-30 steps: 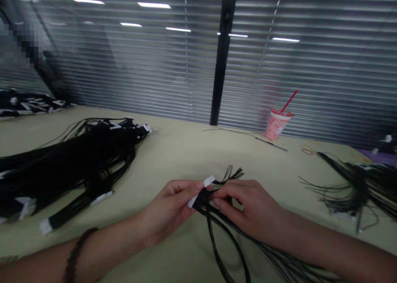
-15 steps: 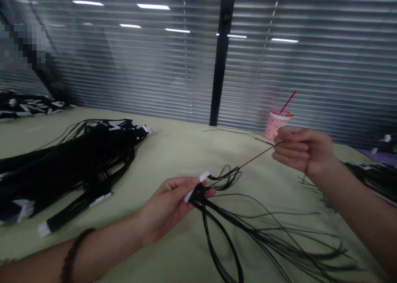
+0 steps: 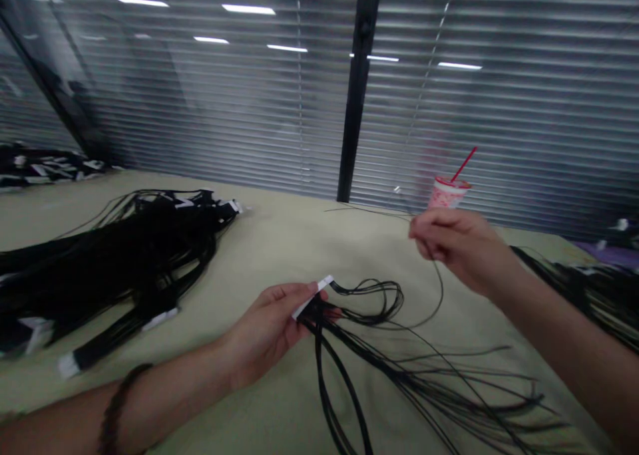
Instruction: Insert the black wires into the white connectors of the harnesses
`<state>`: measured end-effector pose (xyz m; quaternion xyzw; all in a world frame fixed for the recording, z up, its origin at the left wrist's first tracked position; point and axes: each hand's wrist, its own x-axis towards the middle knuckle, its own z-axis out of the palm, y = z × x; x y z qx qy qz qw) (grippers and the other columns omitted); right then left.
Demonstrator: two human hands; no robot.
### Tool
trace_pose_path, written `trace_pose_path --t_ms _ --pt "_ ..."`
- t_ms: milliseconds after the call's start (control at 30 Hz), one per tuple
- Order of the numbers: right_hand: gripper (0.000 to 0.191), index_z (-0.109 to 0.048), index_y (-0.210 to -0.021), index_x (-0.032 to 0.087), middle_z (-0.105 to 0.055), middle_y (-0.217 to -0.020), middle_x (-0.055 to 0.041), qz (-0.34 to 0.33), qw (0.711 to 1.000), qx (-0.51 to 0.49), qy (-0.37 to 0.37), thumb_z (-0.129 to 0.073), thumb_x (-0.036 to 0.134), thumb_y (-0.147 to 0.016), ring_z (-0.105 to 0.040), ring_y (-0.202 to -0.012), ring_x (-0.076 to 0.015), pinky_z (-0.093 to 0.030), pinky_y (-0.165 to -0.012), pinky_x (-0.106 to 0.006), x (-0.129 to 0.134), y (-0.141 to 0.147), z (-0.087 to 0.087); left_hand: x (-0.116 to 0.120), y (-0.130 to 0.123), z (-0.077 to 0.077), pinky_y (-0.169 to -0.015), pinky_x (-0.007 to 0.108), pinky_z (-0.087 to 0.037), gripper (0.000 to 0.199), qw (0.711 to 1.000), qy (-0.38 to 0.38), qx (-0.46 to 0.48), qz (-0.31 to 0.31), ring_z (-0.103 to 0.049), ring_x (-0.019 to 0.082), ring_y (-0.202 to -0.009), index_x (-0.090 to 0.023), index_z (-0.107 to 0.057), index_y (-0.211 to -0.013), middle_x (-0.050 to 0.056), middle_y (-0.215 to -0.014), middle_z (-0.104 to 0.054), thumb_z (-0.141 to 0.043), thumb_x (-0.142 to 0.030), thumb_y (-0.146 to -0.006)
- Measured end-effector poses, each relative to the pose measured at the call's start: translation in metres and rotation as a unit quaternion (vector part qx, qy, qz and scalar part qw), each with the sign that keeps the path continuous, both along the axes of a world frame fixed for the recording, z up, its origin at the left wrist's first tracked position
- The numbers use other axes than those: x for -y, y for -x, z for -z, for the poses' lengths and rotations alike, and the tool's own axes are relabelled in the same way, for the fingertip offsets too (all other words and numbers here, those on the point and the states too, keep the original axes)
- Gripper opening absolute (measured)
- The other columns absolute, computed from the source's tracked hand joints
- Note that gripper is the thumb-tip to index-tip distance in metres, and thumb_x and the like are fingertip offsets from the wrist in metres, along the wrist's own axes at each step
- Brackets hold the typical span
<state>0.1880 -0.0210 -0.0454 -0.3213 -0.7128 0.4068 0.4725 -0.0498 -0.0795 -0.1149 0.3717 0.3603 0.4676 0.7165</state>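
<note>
My left hand point(image 3: 279, 322) pinches a white connector strip point(image 3: 313, 297) between thumb and fingers. From that strip a bundle of thin black wires point(image 3: 384, 365) fans out to the lower right, and one looped coil lies just beyond the fingertips. Farther right and higher up, my right hand point(image 3: 456, 245) is closed on a single black wire point(image 3: 441, 289) of this bundle, held above the table. The wire hangs in a slack curve from the fingers back towards the coil. Part of the wire is hidden inside the right hand.
A large pile of black wire harnesses point(image 3: 130, 255) with white connectors covers the left of the table point(image 3: 279, 242). More harnesses lie at the far left point(image 3: 44, 165) and right point(image 3: 599, 295). Behind my right hand stands a pink cup point(image 3: 446, 194) with a red straw. Blinds point(image 3: 224, 109) line the back.
My right hand has moved left and slightly down, turning as it went. The wire from it was taut and now sags in a curve. My left hand has barely moved.
</note>
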Motion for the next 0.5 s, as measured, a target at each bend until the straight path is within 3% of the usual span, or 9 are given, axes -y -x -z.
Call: trace_pose_path --t_ms 133,267,500 --pt "0.015 -0.054 -0.058 0.013 -0.044 -0.049 0.0048 -0.001 0.978 0.193 -0.078 -0.05 0.01 -0.071 -0.037 -0.046 -0.0038 -0.028 -0.042 -0.016 0.028 0.04 0.042 0.0 0.0 0.004 -0.074 0.027 -0.046 0.02 1.0 0.017 -0.007 0.003 -0.06 0.016 -0.073 -0.008 -0.063 -0.08 0.009 -0.077 -0.065 -0.053 -0.025 -0.081" --pt "0.014 -0.049 -0.058 0.014 -0.04 -0.048 0.0063 -0.016 0.965 0.232 -0.124 -0.047 0.011 -0.071 -0.033 -0.044 -0.0033 -0.025 -0.043 -0.016 0.044 0.057 0.074 0.001 0.0 0.004 -0.07 0.026 -0.046 0.017 0.999 0.033 -0.011 -0.001 -0.057 0.014 -0.071 -0.009 -0.063 -0.078 0.006 -0.076 -0.063 -0.055 -0.025 -0.08" --pt "0.013 -0.047 -0.059 0.015 -0.041 -0.05 0.0056 0.003 0.957 0.262 -0.129 -0.045 0.011 -0.072 -0.035 -0.046 -0.0048 -0.025 -0.046 -0.018 0.043 0.054 0.088 0.002 -0.001 0.002 -0.072 0.028 -0.046 0.017 0.999 0.047 -0.009 -0.005 -0.058 0.015 -0.069 -0.01 -0.064 -0.074 0.006 -0.072 -0.063 -0.057 -0.025 -0.077"
